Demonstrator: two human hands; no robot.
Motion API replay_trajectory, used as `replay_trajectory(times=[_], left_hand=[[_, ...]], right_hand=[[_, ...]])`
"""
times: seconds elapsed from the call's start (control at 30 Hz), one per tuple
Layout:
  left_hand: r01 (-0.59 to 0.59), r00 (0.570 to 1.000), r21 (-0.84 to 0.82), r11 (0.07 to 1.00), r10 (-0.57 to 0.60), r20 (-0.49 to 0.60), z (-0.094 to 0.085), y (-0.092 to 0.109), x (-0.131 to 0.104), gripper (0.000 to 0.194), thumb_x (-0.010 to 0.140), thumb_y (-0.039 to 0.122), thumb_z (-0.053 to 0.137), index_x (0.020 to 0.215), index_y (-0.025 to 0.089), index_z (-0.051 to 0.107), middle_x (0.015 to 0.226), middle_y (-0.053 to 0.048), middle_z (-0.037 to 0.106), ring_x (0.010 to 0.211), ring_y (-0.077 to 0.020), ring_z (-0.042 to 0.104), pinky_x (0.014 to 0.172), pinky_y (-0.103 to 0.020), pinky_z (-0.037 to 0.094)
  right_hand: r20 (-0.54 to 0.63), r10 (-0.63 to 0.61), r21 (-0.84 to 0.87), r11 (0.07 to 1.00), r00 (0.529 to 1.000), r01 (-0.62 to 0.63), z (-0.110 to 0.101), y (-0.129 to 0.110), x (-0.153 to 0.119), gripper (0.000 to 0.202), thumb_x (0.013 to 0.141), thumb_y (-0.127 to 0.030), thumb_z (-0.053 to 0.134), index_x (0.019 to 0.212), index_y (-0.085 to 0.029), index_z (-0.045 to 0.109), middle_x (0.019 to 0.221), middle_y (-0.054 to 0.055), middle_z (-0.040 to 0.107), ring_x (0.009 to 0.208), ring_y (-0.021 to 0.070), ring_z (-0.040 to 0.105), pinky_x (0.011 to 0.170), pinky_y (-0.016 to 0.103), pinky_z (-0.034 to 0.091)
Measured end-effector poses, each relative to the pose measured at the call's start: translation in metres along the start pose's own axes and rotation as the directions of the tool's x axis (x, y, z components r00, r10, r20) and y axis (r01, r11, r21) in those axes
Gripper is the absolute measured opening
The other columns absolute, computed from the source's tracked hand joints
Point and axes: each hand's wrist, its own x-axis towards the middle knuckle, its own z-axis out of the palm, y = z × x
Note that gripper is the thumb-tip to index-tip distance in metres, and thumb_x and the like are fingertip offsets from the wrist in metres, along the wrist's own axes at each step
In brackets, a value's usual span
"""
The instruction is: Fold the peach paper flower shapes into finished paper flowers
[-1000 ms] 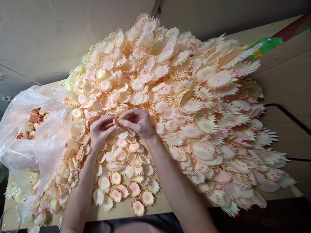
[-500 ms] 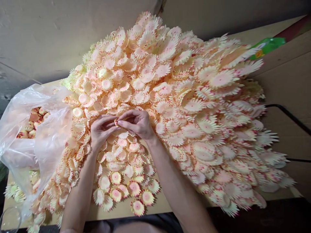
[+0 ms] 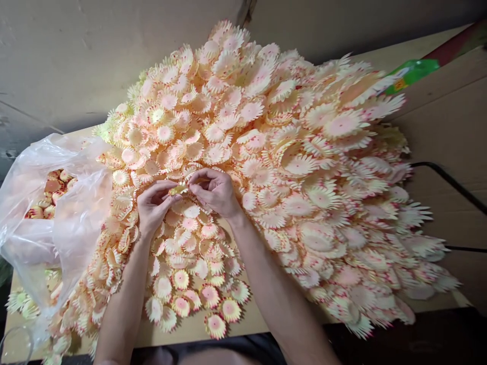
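Note:
My left hand (image 3: 154,204) pinches a small fringed flower disc (image 3: 178,189), pale yellow with red tips, between thumb and fingertips. On the other side of it, my right hand (image 3: 215,192) has thumb and forefinger closed at the disc's right edge. Its exact hold is partly hidden by the fingers. Both hands are raised over a big heap of cream and pink fringed flower discs (image 3: 252,110). Between my forearms lie smaller loose discs (image 3: 210,295) with pink centres and red-tipped edges.
At the left sits a clear plastic bag (image 3: 81,213) with tightly curled pieces (image 3: 57,190) inside. A green packet (image 3: 413,75) lies at the back right, near brown cardboard (image 3: 449,126) and a black bent rod (image 3: 452,185). A clear round rim (image 3: 15,344) shows at the lower left.
The small disc between my hands has opened out and shows more of its yellow side. My right fingers have shifted slightly right, away from my left. The view has moved a little.

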Motion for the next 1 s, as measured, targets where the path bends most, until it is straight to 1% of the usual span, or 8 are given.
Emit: replay_trajectory(times=[0.1, 0.2, 0.4, 0.47, 0.53, 0.63, 0.8, 1.0], left_hand=[[0.019, 1.000, -0.008, 1.000, -0.019, 0.003, 0.0003, -0.0004, 0.0000, 0.027, 0.067, 0.024, 0.088, 0.092, 0.018, 0.078, 0.096, -0.006, 0.072, 0.089, -0.0150, 0.070, 0.076, -0.022, 0.059], [0.057, 0.997, -0.070, 0.996, -0.052, 0.064, -0.0003, -0.0032, -0.0008, 0.034, 0.064, 0.023, 0.090, 0.096, 0.020, 0.078, 0.101, -0.005, 0.071, 0.088, -0.0147, 0.071, 0.078, -0.024, 0.061], [0.086, 0.992, -0.098, 0.991, -0.076, 0.102, -0.0014, -0.0057, -0.0012, 0.038, 0.063, 0.023, 0.090, 0.099, 0.021, 0.078, 0.103, -0.005, 0.070, 0.091, -0.0164, 0.072, 0.085, -0.029, 0.062], [0.091, 0.992, -0.103, 0.990, -0.081, 0.101, -0.0011, -0.0056, -0.0010, 0.039, 0.062, 0.023, 0.091, 0.099, 0.021, 0.078, 0.103, -0.005, 0.070, 0.091, -0.0166, 0.072, 0.086, -0.030, 0.062], [0.096, 0.992, -0.115, 0.989, -0.085, 0.090, -0.0009, -0.0058, -0.0009, 0.040, 0.061, 0.023, 0.091, 0.099, 0.021, 0.078, 0.103, -0.005, 0.070, 0.090, -0.0161, 0.072, 0.086, -0.029, 0.062], [0.110, 0.991, -0.133, 0.985, -0.099, 0.085, -0.0010, -0.0064, -0.0009, 0.040, 0.060, 0.022, 0.092, 0.098, 0.020, 0.078, 0.102, -0.005, 0.070, 0.090, -0.0159, 0.073, 0.085, -0.028, 0.062], [0.122, 0.989, -0.142, 0.982, -0.109, 0.097, -0.0014, -0.0063, -0.0012, 0.040, 0.060, 0.020, 0.091, 0.098, 0.020, 0.078, 0.103, -0.005, 0.070, 0.090, -0.0164, 0.072, 0.087, -0.031, 0.061], [0.094, 0.990, -0.134, 0.987, -0.078, 0.115, -0.0014, -0.0055, -0.0012, 0.040, 0.062, 0.019, 0.091, 0.100, 0.020, 0.078, 0.104, -0.005, 0.070, 0.092, -0.0172, 0.073, 0.087, -0.030, 0.062]], right_hand=[[0.052, -0.056, -0.056, 0.997, 0.997, 0.058, -0.0009, 0.0011, -0.0007, 0.004, 0.076, -0.023, 0.067, 0.076, -0.019, 0.069, 0.069, -0.002, 0.059, 0.041, 0.0037, 0.040, 0.037, 0.020, 0.029], [0.088, -0.098, -0.104, 0.989, 0.991, 0.107, -0.0009, 0.0009, -0.0009, 0.010, 0.078, -0.022, 0.064, 0.075, -0.018, 0.073, 0.078, 0.000, 0.059, 0.047, 0.0042, 0.045, 0.040, 0.020, 0.033], [0.091, -0.041, -0.045, 0.998, 0.995, 0.045, -0.0003, -0.0025, -0.0013, 0.010, 0.078, -0.027, 0.067, 0.075, -0.019, 0.072, 0.073, -0.001, 0.060, 0.042, 0.0050, 0.048, 0.039, 0.022, 0.037], [0.098, -0.015, -0.018, 1.000, 0.995, 0.017, -0.0005, -0.0030, -0.0014, 0.008, 0.077, -0.027, 0.069, 0.078, -0.019, 0.072, 0.067, -0.002, 0.061, 0.040, 0.0057, 0.048, 0.038, 0.021, 0.037], [0.103, 0.001, 0.016, 1.000, 0.995, -0.002, -0.0010, -0.0034, -0.0015, 0.010, 0.076, -0.028, 0.070, 0.082, -0.019, 0.071, 0.066, -0.003, 0.065, 0.038, 0.0055, 0.048, 0.036, 0.021, 0.037], [0.089, -0.007, 0.064, 0.998, 0.996, 0.001, -0.0015, -0.0037, -0.0016, 0.015, 0.074, -0.030, 0.074, 0.084, -0.019, 0.070, 0.074, -0.002, 0.069, 0.037, 0.0047, 0.049, 0.036, 0.020, 0.039], [0.087, -0.007, 0.091, 0.996, 0.996, -0.001, -0.0010, -0.0033, -0.0024, 0.022, 0.074, -0.034, 0.078, 0.084, -0.018, 0.068, 0.074, -0.001, 0.070, 0.037, 0.0041, 0.049, 0.035, 0.019, 0.039], [0.100, -0.035, 0.123, 0.992, 0.994, 0.022, -0.0007, -0.0023, -0.0030, 0.022, 0.073, -0.031, 0.081, 0.084, -0.017, 0.068, 0.073, -0.001, 0.070, 0.040, 0.0047, 0.051, 0.037, 0.018, 0.042]])
